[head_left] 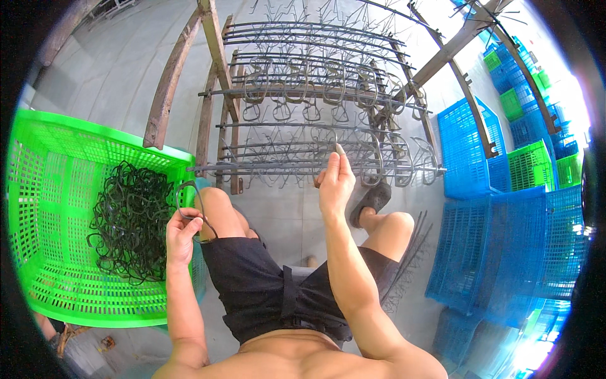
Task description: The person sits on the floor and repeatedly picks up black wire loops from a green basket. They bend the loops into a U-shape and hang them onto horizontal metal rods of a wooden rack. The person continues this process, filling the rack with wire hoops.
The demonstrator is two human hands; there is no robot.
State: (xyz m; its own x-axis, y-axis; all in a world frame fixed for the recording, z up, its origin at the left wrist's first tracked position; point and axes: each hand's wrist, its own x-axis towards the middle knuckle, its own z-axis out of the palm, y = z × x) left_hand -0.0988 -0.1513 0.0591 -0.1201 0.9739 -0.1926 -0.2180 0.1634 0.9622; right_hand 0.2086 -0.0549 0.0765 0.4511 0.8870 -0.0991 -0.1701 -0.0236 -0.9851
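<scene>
My left hand [181, 235] pinches a dark, thin, curved loop-shaped part [179, 197] between thumb and fingers, at the right rim of a green plastic basket [95, 316]. Inside the basket lies a tangled heap of similar black curved parts [132, 221]. My right hand [336, 183] reaches forward to the lower bars of a rack. Its fingers are closed together just below a grey curved loop; what they grip is hard to make out. Several grey loops [413, 161] hang from the bar to the right of this hand, and another row [297, 85] hangs farther up.
The rack has brown upright posts [170, 88] and horizontal rods [309, 93] with many thin spikes. Blue crates [489, 252] are stacked at the right, with green crates [530, 165] among them. A spiked rod bundle [407, 259] lies beside my right leg.
</scene>
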